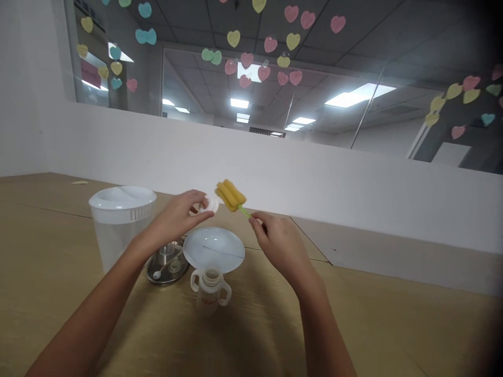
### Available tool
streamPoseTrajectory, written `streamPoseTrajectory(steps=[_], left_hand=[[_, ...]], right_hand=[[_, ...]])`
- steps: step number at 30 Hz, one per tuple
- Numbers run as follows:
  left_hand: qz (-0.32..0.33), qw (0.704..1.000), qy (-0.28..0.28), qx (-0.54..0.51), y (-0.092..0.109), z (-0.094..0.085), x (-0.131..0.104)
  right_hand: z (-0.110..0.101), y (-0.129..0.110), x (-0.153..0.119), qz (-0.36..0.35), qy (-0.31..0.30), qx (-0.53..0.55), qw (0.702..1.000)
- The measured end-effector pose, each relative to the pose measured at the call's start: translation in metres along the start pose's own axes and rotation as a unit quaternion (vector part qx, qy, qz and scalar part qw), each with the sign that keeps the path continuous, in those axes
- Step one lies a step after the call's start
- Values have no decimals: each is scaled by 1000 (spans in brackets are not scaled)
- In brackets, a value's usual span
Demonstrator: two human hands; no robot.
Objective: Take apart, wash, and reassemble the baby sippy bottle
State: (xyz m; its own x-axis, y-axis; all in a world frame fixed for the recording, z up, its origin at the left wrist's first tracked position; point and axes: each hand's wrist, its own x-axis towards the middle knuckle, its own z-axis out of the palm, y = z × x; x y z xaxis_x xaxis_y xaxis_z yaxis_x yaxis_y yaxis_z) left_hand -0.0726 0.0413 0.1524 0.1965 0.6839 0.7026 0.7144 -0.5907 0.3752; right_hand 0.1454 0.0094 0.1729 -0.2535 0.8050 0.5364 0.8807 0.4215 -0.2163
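Observation:
Between the thumb and fingers of my left hand [178, 217] is a small round white bottle cap [211, 204]. My right hand [281, 243] grips the thin green handle of a bottle brush [231, 196], whose yellow sponge head points up and left, close to the cap but apart from it. Below the hands stands an uncapped baby bottle [210, 290] with a handle on each side. Just behind it is a white bowl [214, 248]. The inside of the bottle is hard to make out.
A white lidded pitcher [121, 214] stands at left, partly behind my left forearm. Next to it, a metal tray [168, 267] holds small clear parts and a thin white-tipped brush. A white wall [275, 173] with a window rises behind the brown table [373, 314].

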Motion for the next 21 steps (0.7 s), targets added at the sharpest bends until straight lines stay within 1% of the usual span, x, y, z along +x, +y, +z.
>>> streamPoseTrajectory(steps=[1,3,6,7,8,9,11,12,13,15,17,19,21], left_hand=[[-8,999,38,-16,3,-7,-1],[-28,994,94,-39,6,-14,-3],[-50,981,168,-84,6,-14,-4],[-50,978,181,-93,6,-13,-3],[-46,978,181,-96,6,-12,-3],[-40,981,166,-93,6,-11,-3],[-30,989,117,-83,7,-10,-3],[-29,991,102,-80,8,-9,-3],[-31,992,98,-80,9,-9,-3],[-39,990,105,-86,12,-5,-4],[-42,988,115,-99,15,0,-6],[-31,982,158,-101,18,7,-9],[-5,974,212,-82,16,14,-15]], right_hand=[[1,-2,-1,-24,-15,24,999],[2,-7,-2,-62,-42,62,995],[3,-10,-4,-65,-45,66,995],[2,-9,-4,-63,-40,69,995],[2,-9,-4,-66,-37,77,994],[0,-7,-5,-72,-38,90,993],[-4,-5,-5,-86,-53,121,988],[-7,-3,-6,-91,-64,135,985],[-10,-2,-6,-93,-77,147,982],[-15,2,-7,-91,-91,170,977],[-19,5,-8,-87,-90,190,974],[-21,7,-8,-81,-74,198,974],[-21,8,-8,-69,-53,184,979]])
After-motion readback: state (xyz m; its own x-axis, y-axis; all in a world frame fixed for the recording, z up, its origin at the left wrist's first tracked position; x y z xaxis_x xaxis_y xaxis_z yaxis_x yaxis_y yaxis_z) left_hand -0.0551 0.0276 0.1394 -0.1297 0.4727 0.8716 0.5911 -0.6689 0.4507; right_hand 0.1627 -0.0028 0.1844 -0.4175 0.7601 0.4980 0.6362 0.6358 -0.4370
